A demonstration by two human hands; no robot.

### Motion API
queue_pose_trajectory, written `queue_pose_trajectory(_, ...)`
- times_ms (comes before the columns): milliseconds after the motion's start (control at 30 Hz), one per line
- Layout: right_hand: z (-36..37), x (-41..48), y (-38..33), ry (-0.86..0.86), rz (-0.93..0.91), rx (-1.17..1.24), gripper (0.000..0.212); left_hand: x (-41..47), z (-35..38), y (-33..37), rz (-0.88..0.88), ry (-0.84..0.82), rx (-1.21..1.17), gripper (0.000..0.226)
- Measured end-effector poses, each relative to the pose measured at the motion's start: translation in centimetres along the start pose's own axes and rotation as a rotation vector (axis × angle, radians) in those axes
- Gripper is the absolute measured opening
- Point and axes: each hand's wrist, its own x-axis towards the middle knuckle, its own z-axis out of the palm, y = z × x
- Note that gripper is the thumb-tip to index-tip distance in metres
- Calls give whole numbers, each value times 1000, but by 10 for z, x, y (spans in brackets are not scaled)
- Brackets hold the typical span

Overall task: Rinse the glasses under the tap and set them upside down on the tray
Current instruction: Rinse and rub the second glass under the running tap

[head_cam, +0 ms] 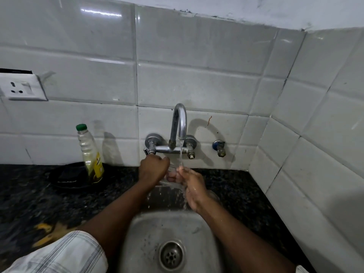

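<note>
Glass point(171, 175) under running tap point(180, 123), between hands | left hand point(152, 169): fingers curled on its left side | right hand point(194, 187): fingers wrap its right | axis unclear

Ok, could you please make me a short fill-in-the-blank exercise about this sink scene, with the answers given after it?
1. The bottle has a ____ cap.
2. The bottle stands to the ____ of the tap.
3. The tap is turned ____, and water falls on the glass in the right hand.

Missing words: green; left; on
</note>
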Motion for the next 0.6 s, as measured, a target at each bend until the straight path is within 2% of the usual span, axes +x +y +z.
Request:
queue_pose_trajectory(33,0,1,-2,-2,-39,-75,16,0,0,-5,-2,-26,-89,39)
queue_pose_trajectory(100,1,5,-7,-20,-55,-144,18,-10,-2,-14,138,-7,-268,32)
queue_pose_trajectory(167,1,10,-13,-65,13,-132,31,-25,-3,-15,303,105,-326,29)
queue_pose_trajectory(200,1,13,-16,-112,29,-145,36,-28,-2,-14,301,165,-337,27)
queue_pose_trajectory(233,0,16,-17,-173,8,-199,35,-26,-1,-11,240,205,-346,24)
queue_pose_trajectory(300,-3,19,-19,-347,-90,-389,31,-8,-6,-7,-45,135,-316,25)
queue_pose_trajectory(367,-10,17,-18,-559,-185,-702,45,10,-15,-5,-298,-95,-303,24)
queue_pose_trajectory(433,-15,17,-21,-740,-282,-1075,43,20,-21,-5,-359,-262,-295,28)
queue_pose_trajectory(467,-16,19,-22,-765,-314,-1191,36,22,-23,-5,-351,-262,-289,28)
queue_pose_trajectory(533,-14,32,-25,-729,-318,-1260,48,22,-22,-7,-271,-189,-316,23)
queue_pose_trajectory(600,-6,33,-34,-679,-89,-1030,66,16,-21,-12,-26,-78,-381,22)
